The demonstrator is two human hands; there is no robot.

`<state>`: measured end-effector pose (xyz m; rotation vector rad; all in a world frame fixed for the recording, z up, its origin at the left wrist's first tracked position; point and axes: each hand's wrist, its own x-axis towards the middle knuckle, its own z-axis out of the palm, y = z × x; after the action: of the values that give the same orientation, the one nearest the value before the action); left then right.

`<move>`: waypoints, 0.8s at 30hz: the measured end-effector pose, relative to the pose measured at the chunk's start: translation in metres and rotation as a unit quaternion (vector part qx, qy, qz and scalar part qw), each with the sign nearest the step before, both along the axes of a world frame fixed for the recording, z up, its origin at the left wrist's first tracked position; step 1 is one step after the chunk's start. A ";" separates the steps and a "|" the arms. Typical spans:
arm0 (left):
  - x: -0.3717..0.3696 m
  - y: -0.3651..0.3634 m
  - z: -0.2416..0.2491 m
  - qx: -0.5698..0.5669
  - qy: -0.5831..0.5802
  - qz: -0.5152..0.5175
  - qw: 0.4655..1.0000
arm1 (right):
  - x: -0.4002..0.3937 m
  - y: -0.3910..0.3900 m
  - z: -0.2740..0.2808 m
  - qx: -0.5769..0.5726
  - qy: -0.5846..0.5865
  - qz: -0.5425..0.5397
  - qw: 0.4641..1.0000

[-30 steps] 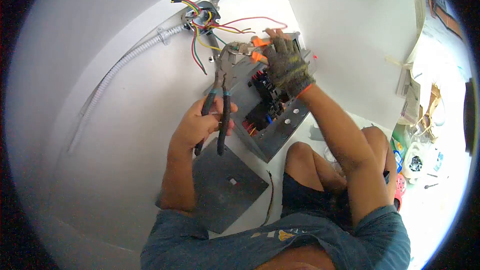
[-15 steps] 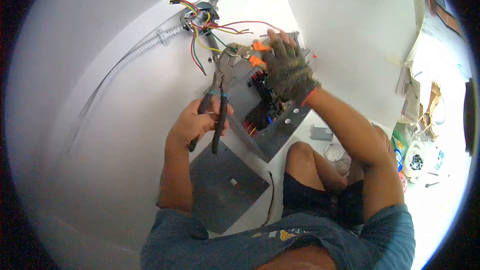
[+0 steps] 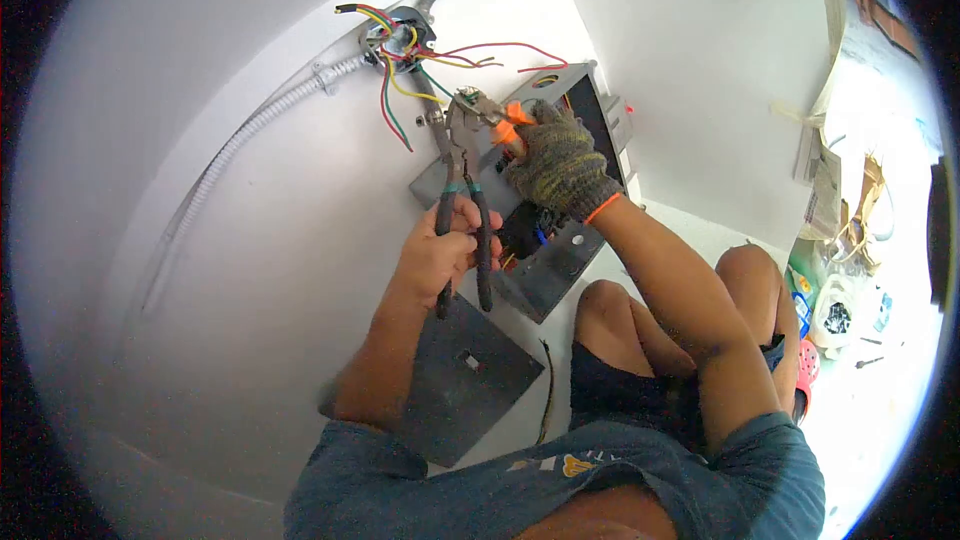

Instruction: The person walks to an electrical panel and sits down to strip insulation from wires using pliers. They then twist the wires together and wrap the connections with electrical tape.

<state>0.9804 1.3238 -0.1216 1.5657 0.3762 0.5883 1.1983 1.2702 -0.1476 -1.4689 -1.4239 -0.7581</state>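
My bare left hand [image 3: 432, 255] is wrapped around the dark handles of a large pair of pliers [image 3: 462, 140], its head pointing up. On my right hand [image 3: 565, 165] is a grey-green knitted glove with an orange cuff, closed on orange-handled pliers [image 3: 512, 122]. The jaws of both pliers meet close together at the end of a green wire [image 3: 440, 83]. That wire runs out of a round junction box [image 3: 402, 32] on the wall, along with red, yellow and green wires. What exactly the jaws grip is too small to tell.
Below my hands sits an open grey metal enclosure [image 3: 550, 290] with black parts and wires inside. A dark flat panel [image 3: 480, 370] lies near my left forearm. Flexible conduit [image 3: 240, 135] runs along the wall. Bags and bottles [image 3: 835, 310] stand at the right.
My right hand's fingers, spread and blurred over the orange handles before, now close around them. My left hand has moved up and right with its pliers.
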 end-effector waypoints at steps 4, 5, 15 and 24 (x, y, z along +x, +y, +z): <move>0.007 -0.013 0.001 -0.022 -0.053 -0.006 0.998 | -0.002 0.007 0.003 -0.003 0.072 -0.035 0.997; 0.008 -0.011 -0.001 -0.021 -0.051 -0.010 0.998 | -0.004 0.009 0.004 -0.001 0.108 -0.041 0.993; 0.017 -0.010 -0.011 -0.168 -0.152 -0.125 0.966 | -0.012 0.029 -0.003 0.139 0.127 -0.100 0.977; 0.013 0.027 -0.032 -0.013 -0.015 0.022 1.000 | 0.011 0.019 -0.014 0.357 0.193 -0.113 0.907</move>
<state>0.9936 1.3504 -0.1538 1.5260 0.3953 0.6391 1.2090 1.2891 -0.1613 -1.1130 -0.5733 -0.9390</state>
